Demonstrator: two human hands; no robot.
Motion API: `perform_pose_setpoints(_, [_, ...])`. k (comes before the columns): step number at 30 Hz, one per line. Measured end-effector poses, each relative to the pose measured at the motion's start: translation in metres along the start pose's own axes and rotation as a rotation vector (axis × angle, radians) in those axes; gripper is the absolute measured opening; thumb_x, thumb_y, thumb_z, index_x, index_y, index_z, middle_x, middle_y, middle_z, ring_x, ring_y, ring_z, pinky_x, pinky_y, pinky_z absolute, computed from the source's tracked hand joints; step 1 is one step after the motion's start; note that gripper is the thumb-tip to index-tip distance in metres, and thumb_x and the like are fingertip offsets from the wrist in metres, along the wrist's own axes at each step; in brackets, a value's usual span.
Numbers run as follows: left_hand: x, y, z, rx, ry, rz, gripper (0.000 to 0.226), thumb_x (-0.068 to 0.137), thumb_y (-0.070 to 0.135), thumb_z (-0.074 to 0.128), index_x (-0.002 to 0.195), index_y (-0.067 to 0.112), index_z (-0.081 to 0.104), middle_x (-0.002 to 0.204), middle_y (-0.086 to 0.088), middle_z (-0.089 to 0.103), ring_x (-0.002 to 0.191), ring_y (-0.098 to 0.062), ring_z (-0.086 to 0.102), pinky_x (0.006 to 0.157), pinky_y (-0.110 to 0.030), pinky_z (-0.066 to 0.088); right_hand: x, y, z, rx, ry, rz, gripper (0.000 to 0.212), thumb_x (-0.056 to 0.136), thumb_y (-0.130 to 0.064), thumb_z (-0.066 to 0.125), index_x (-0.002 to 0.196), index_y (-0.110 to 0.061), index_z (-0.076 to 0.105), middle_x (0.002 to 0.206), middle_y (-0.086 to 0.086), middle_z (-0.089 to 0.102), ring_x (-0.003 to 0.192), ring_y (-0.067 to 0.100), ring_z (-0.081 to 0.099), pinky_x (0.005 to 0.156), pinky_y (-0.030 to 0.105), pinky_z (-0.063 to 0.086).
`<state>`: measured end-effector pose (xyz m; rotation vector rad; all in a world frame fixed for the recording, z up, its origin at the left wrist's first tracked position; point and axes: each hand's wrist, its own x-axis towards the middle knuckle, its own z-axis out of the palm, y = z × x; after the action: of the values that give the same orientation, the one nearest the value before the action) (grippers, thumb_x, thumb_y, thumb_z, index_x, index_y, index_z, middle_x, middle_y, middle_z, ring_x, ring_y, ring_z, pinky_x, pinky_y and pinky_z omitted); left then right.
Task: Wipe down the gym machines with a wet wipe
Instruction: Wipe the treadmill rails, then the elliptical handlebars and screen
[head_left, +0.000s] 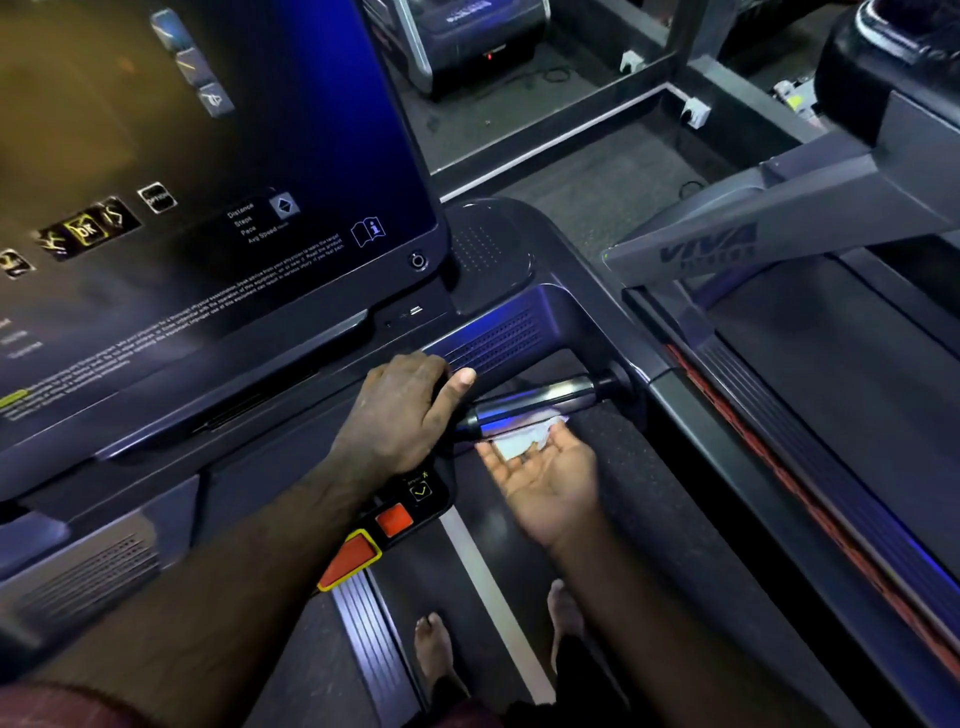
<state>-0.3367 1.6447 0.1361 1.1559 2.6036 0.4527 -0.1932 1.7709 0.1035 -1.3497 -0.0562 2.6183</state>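
I stand on a dark treadmill (582, 322) facing its large lit console screen (218, 171). A short chrome handlebar (535, 400) juts inward from the right side rail. My left hand (400, 410) grips the inner end of that bar, thumb stretched over the vented console edge. My right hand (545, 478) is palm up just under the bar, fingers straight, pressing a crumpled white wet wipe (524, 436) against the bar's underside.
An orange stop button (393, 519) and an orange safety clip (350, 561) sit below my left wrist. My bare feet (434, 649) stand on the belt. A second treadmill (831, 389) runs along the right; a mirror wall and another machine lie ahead.
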Motion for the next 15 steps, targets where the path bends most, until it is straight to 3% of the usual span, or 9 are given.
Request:
perform_pose_setpoints(5, [0.001, 0.0, 0.0, -0.003, 0.008, 0.008, 0.057, 0.106, 0.071, 0.014, 0.091, 0.028, 0.048, 0.092, 0.007, 0.055, 0.091, -0.016, 0.047, 0.093, -0.045, 0.042, 0.021, -0.049, -0.003, 0.111, 0.104, -0.149, 0.031, 0.113, -0.029, 0.035, 0.109, -0.015, 0.063, 0.116, 0.005, 0.065, 0.121, 0.025, 0.058, 0.101, 0.046, 0.04])
perform_pose_setpoints(7, [0.001, -0.001, 0.0, -0.007, 0.001, 0.01, 0.059, 0.106, 0.072, 0.014, 0.095, 0.028, 0.052, 0.095, 0.007, 0.058, 0.094, -0.016, 0.05, 0.095, -0.046, 0.043, 0.021, -0.029, 0.002, 0.088, 0.097, -0.21, 0.027, 0.113, -0.022, 0.036, 0.128, -0.017, 0.059, 0.125, 0.002, 0.059, 0.12, 0.02, 0.056, 0.103, 0.04, 0.038])
perform_pose_setpoints(9, [0.001, -0.001, 0.0, -0.013, -0.006, 0.006, 0.062, 0.105, 0.074, 0.014, 0.099, 0.027, 0.055, 0.098, 0.007, 0.06, 0.097, -0.017, 0.052, 0.097, -0.047, 0.043, 0.015, 0.003, 0.002, 0.005, 0.143, -0.343, 0.043, 0.112, -0.011, 0.039, 0.155, -0.013, 0.04, 0.142, 0.005, 0.05, 0.134, 0.021, 0.05, 0.108, 0.036, 0.042])
perform_pose_setpoints(10, [0.001, -0.001, -0.001, -0.012, -0.006, 0.003, 0.064, 0.104, 0.074, 0.014, 0.1, 0.027, 0.056, 0.099, 0.007, 0.061, 0.098, -0.017, 0.053, 0.097, -0.046, 0.043, 0.015, 0.015, -0.001, -0.069, 0.174, -0.457, 0.046, 0.112, -0.008, 0.04, 0.158, -0.007, 0.036, 0.144, 0.005, 0.051, 0.134, 0.022, 0.052, 0.109, 0.033, 0.044])
perform_pose_setpoints(12, [0.0, 0.001, -0.001, -0.014, -0.007, -0.001, 0.065, 0.104, 0.075, 0.014, 0.1, 0.026, 0.057, 0.099, 0.006, 0.061, 0.099, -0.018, 0.053, 0.097, -0.046, 0.043, 0.015, 0.027, -0.014, -0.446, 0.231, -0.783, 0.046, 0.11, -0.01, 0.041, 0.154, 0.002, 0.04, 0.149, 0.004, 0.051, 0.136, 0.017, 0.051, 0.113, 0.025, 0.041])
perform_pose_setpoints(14, [0.0, 0.0, -0.001, -0.015, -0.004, -0.002, 0.065, 0.104, 0.075, 0.014, 0.098, 0.026, 0.056, 0.097, 0.007, 0.059, 0.097, -0.016, 0.053, 0.096, -0.045, 0.043, 0.018, 0.02, -0.03, -0.939, 0.173, -1.104, 0.052, 0.104, -0.009, 0.039, 0.155, 0.0, 0.042, 0.163, 0.004, 0.033, 0.152, 0.012, 0.03, 0.122, 0.019, 0.025])
perform_pose_setpoints(15, [0.0, 0.0, -0.001, -0.014, -0.003, -0.003, 0.064, 0.104, 0.075, 0.014, 0.098, 0.027, 0.055, 0.096, 0.008, 0.059, 0.097, -0.016, 0.052, 0.097, -0.045, 0.043, 0.023, 0.011, -0.038, -1.158, 0.113, -1.233, 0.053, 0.102, -0.007, 0.039, 0.155, -0.003, 0.044, 0.166, 0.006, 0.03, 0.157, 0.013, 0.022, 0.126, 0.022, 0.018])
